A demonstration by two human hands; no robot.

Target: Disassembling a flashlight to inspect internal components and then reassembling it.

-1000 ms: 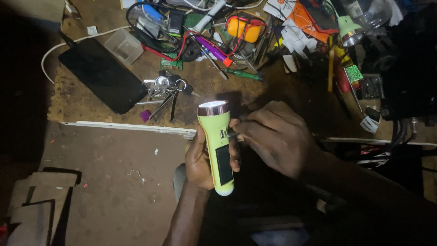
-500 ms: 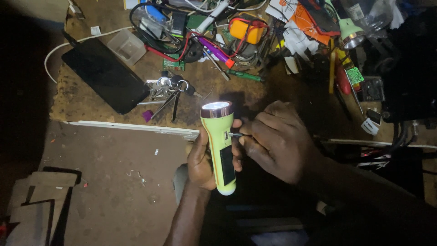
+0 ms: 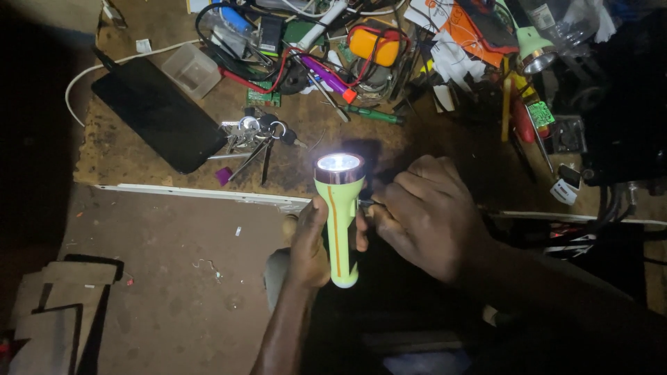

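Standing upright in the left hand's (image 3: pixel 309 243) grip, lit green torch (image 3: pixel 337 222).

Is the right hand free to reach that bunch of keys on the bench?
Probably not yet: the right hand is pinching a small metal tool against the green flashlight. The path to the keys looks open otherwise.
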